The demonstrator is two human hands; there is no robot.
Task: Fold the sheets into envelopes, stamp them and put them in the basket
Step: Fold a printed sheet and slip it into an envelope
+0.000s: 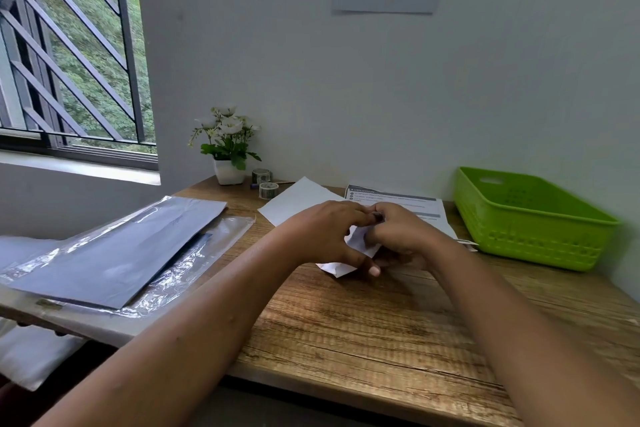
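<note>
A small folded white paper envelope [356, 242] is held just above the wooden desk [346, 329] between both hands. My left hand [322, 236] grips its left side, thumb underneath near the lower edge. My right hand [401, 236] pinches its upper right part with curled fingers. Most of the envelope is hidden by the hands. A blank white sheet [298, 199] lies flat behind the hands. The green plastic basket [530, 218] stands at the right against the wall. Two rolls of patterned tape [268, 190] sit near the back.
A printed instruction sheet [398, 199] lies behind my right hand. Blue-grey sheets in clear plastic sleeves [114, 253] cover the desk's left side and overhang its edge. A small white pot of flowers [228, 170] stands at the back left, beside a window.
</note>
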